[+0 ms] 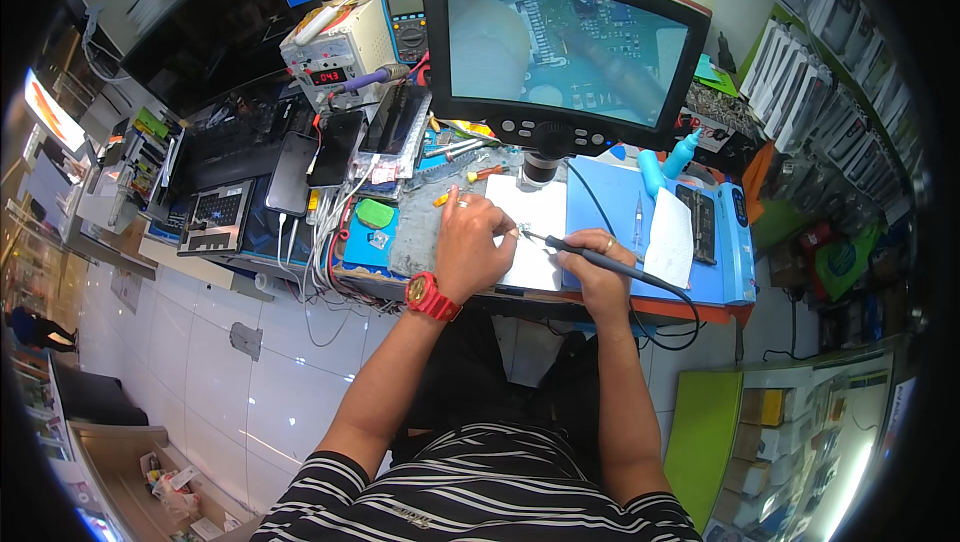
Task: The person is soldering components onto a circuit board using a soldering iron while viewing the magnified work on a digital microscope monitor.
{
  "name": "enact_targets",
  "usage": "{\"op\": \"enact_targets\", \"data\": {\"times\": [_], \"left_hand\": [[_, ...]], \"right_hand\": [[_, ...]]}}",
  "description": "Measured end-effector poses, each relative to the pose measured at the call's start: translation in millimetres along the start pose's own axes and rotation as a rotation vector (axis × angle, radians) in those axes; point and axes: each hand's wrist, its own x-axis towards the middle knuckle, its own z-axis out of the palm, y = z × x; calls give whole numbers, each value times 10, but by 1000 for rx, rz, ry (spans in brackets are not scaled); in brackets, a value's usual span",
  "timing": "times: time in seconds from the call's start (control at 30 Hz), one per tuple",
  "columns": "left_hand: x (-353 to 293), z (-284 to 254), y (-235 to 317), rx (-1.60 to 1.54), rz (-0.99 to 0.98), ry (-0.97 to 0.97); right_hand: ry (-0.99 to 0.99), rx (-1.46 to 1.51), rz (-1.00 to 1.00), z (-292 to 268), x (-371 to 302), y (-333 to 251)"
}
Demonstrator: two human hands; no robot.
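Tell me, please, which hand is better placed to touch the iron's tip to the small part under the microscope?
Right. The right hand already grips the soldering iron, its tip at the small part that the left hand pins.

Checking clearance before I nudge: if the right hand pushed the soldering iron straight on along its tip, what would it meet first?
Probably the small part pinched in the left hand's fingertips; the soldering iron in the right hand points left at it, with its tip almost there. Depth is unclear.
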Motion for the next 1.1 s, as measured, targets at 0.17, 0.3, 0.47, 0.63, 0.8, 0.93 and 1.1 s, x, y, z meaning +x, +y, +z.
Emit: {"op": "enact_targets", "data": {"times": [0.17, 0.3, 0.47, 0.63, 0.8, 0.93, 1.1], "left_hand": [[5, -12, 14, -10, -8, -4], [0, -2, 5, -7, -8, -4], [-1, 7, -5, -5, -7, -5], [3, -12, 9, 2, -11, -14], [0, 3, -5, 8, -2, -1], [-1, 0, 0, -1, -1, 0], [-3, 8, -11, 2, 5, 6]], "right_hand": [[-10, -5, 6, 5, 2, -39], [-9, 3, 3, 5, 2, -32], [-3, -5, 10, 6, 4, -22], [9, -22, -4, 5, -3, -27], [14, -5, 14, 2, -8, 1], [4, -14, 11, -2, -3, -1], [-1, 0, 19, 3, -1, -13]]}}
